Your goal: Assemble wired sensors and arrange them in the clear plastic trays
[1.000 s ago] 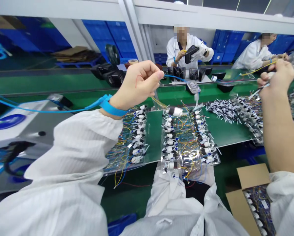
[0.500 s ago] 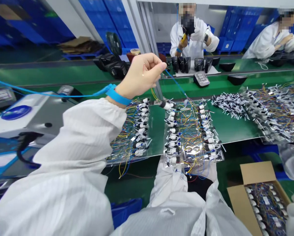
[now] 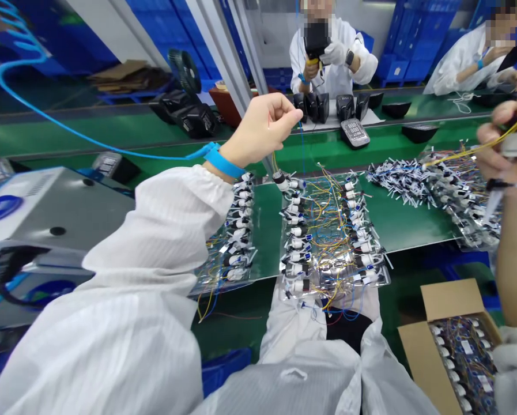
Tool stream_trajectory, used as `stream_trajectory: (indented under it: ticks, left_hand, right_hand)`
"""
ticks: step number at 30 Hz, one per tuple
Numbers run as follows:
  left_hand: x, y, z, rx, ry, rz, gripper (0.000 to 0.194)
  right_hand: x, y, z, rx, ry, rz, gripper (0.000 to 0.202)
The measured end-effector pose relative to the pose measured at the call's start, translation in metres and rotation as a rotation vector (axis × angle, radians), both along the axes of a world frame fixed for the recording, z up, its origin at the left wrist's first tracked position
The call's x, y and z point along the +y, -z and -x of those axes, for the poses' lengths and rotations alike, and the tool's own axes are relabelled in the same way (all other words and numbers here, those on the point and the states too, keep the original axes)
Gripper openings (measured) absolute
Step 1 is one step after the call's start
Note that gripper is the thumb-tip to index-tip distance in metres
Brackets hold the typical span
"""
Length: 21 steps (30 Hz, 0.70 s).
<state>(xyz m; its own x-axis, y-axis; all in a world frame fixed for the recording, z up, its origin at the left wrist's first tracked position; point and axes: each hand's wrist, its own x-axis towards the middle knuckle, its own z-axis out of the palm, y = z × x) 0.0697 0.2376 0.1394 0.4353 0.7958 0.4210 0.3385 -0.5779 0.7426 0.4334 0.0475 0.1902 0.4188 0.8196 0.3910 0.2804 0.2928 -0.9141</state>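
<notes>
My left hand [image 3: 269,128] is raised above the far edge of the bench, thumb and finger pinched on the end of a thin blue wire [image 3: 302,147] that hangs down. Around its wrist runs a blue strap [image 3: 224,162] with a cord. At the right edge, my right hand [image 3: 494,144] is closed on a small white motor [image 3: 516,144] with yellow wires trailing left; the frame cuts off part of this hand. Below, a clear plastic tray [image 3: 327,268] holds two columns of similar white motors with tangled yellow and blue wires.
Another filled tray [image 3: 236,230] lies left, beside a grey machine [image 3: 76,213]. To the right are a pile of black-and-white pieces [image 3: 405,181] and more wired parts. An open carton [image 3: 422,351] stands low right. Beyond, display units [image 3: 354,132] sit before two co-workers.
My right hand has come up into view at the right with the white motor. My left hand shifted slightly right; the blue wire now hangs straighter. The view turned a little.
</notes>
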Motion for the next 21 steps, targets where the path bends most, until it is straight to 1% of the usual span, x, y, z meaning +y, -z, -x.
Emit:
stream_trajectory:
  ticks: [1,2,3,5,6,8,10,12,13,15,17,19,21]
  left_hand:
    - [0.0,-0.003,-0.003,-0.014,0.015,-0.009,0.036]
    - [0.0,-0.006,-0.007,-0.034,0.032,-0.016,0.035]
    - [-0.001,-0.008,-0.013,-0.062,0.056,-0.021,0.034]
    - [-0.002,-0.013,-0.027,-0.133,0.11,-0.03,0.031]
    - [-0.004,-0.015,-0.034,-0.168,0.136,-0.033,0.03]
    - [-0.007,-0.019,-0.045,-0.226,0.176,-0.026,0.03]
    - [-0.01,-0.022,-0.051,-0.273,0.219,-0.005,0.029]
    - [-0.011,-0.024,-0.051,-0.307,0.268,-0.014,0.028]
    - [-0.01,-0.024,-0.05,-0.323,0.287,-0.03,0.029]
    - [-0.006,-0.024,-0.046,-0.363,0.318,-0.057,0.033]
    - [-0.001,-0.023,-0.043,-0.446,0.366,-0.051,0.032]
    - [0.006,-0.021,-0.038,-0.499,0.426,-0.04,0.028]
    - [0.015,-0.015,-0.03,-0.472,0.436,-0.059,0.021]
  right_hand:
    - [0.011,-0.007,0.012,0.044,-0.088,-0.014,0.022]
    - [0.023,-0.013,0.024,0.043,-0.18,-0.023,0.016]
    - [0.035,-0.017,0.036,0.023,-0.295,0.009,0.019]
    - [0.059,-0.017,0.06,-0.106,-0.507,0.169,0.029]
    - [0.071,-0.014,0.071,-0.168,-0.604,0.281,0.03]
    - [0.09,-0.006,0.089,-0.281,-0.74,0.462,0.023]
    - [0.102,-0.001,0.102,-0.319,-0.813,0.537,0.02]
    - [0.107,-0.003,0.108,-0.302,-0.86,0.52,0.022]
    - [0.107,-0.007,0.11,-0.287,-0.878,0.496,0.022]
    - [0.106,-0.018,0.113,-0.274,-0.923,0.468,0.017]
    - [0.107,-0.029,0.119,-0.257,-0.954,0.439,0.013]
    - [0.108,-0.038,0.129,-0.196,-0.942,0.379,0.012]
    - [0.11,-0.045,0.142,-0.106,-0.904,0.338,0.019]
